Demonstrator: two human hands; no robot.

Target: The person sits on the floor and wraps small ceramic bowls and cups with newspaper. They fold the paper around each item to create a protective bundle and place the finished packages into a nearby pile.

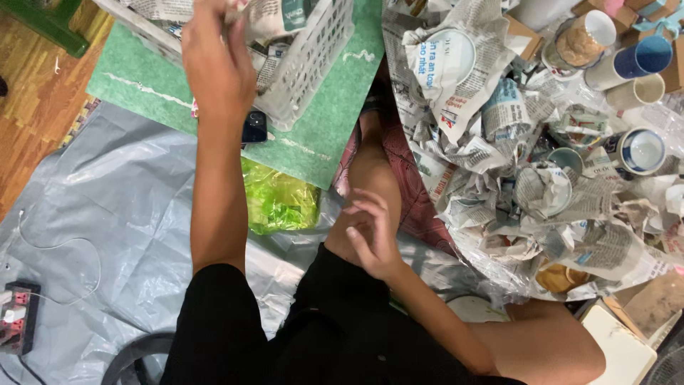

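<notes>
Left hand (pixel 221 53) is up at top centre-left of the frame, reaching into the white plastic basket (pixel 313 57). Its grip looks closed on a newspaper-wrapped bundle (pixel 267 21) at the basket's rim, but the fingers are cut off by the frame edge, so I can't tell how firm the hold is. The basket sits tilted on a green mat (pixel 335 135), with more newspaper inside it.

Right hand (pixel 370 232) is at frame centre, grip released, fingers loosely curled, holding nothing, hovering just over my knee.

A dark phone (pixel 254 128) lies just below the basket, next to my left forearm. A crumpled yellow-green plastic bag (pixel 281 203) lies below the mat, on a grey plastic sheet (pixel 107 214) over the floor.

The right half of the frame is a heap of crumpled newspaper (pixel 513 164) with cups mixed in: a blue-lined cup (pixel 641 60) upper right, a white cup with blue rim (pixel 641 151) below it. A power strip (pixel 18 314) sits at lower left, on the sheet.
</notes>
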